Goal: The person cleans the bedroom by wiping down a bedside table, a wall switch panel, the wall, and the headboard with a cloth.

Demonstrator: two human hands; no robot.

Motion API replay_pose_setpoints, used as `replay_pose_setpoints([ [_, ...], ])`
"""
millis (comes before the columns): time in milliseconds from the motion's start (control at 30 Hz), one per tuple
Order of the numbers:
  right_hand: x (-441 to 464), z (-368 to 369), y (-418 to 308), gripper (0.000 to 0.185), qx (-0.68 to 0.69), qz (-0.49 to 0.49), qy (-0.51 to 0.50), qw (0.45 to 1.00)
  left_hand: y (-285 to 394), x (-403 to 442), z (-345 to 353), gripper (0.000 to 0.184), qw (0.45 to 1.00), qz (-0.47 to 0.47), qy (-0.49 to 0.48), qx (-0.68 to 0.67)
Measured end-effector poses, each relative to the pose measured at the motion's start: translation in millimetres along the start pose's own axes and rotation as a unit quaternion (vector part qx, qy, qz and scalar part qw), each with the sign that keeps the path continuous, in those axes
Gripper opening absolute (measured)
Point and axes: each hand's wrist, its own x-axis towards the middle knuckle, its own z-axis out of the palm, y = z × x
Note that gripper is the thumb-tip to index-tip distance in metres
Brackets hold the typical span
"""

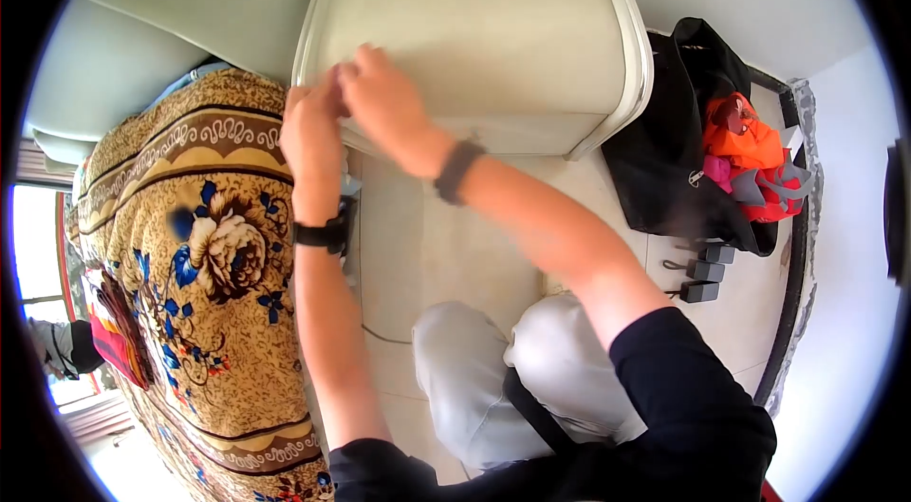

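A cream-coloured cabinet with a rounded top stands in front of me. Over its near left corner my two hands meet, fingertips close together. My left hand is closed, its fingers curled towards the right hand; whatever it pinches is hidden. Slightly smeared by motion, my right hand bends its fingers against the left one's fingertips, and anything between them is too small or covered to name. Both wrists wear dark bands.
Left of me lies a bed with a brown floral blanket. A black bag holding orange cloth sits on the right. Several black adapters lie on the tiled floor, and a thin cable runs near my knees.
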Motion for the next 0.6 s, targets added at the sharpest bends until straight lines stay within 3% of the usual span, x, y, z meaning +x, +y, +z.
replay_pose_setpoints([
  [100, -0.9, -6.3, -11.3, 0.016, -0.041, -0.047, -0.022, 0.998, -9.3, -2.3, -2.4, 0.037, 0.999, 0.008, 0.010, 0.039],
  [200, -3.1, -39.2, -0.4, 0.014, -0.084, 0.001, -0.035, 0.996, 16.4, -5.5, 4.8, 0.037, 0.999, 0.032, -0.015, 0.006],
  [267, -0.3, -84.8, 5.8, 0.013, 0.013, 0.214, -0.057, 0.975, 46.7, -7.4, 17.4, 0.034, 0.993, 0.098, 0.003, -0.061],
  [333, -18.2, -123.0, 44.3, 0.013, -0.151, 0.011, -0.016, 0.988, 73.7, -2.7, 48.6, 0.028, 0.979, 0.170, 0.002, -0.114],
  [367, -22.5, -147.8, 54.2, 0.013, -0.181, 0.040, -0.028, 0.982, 105.5, -4.9, 42.8, 0.039, 0.978, 0.167, -0.039, -0.120],
  [467, -22.5, -216.3, 57.4, 0.015, -0.248, 0.135, -0.086, 0.956, 165.1, -7.2, 76.9, 0.027, 0.969, 0.209, -0.038, -0.127],
  [500, -23.6, -227.1, 66.6, 0.015, -0.244, 0.130, -0.087, 0.957, 178.3, -9.7, 83.0, 0.026, 0.965, 0.225, -0.008, -0.132],
  [600, -19.5, -229.1, 65.4, 0.017, -0.235, 0.127, -0.102, 0.958, 184.8, -9.3, 79.7, 0.024, 0.972, 0.209, -0.036, -0.099],
])
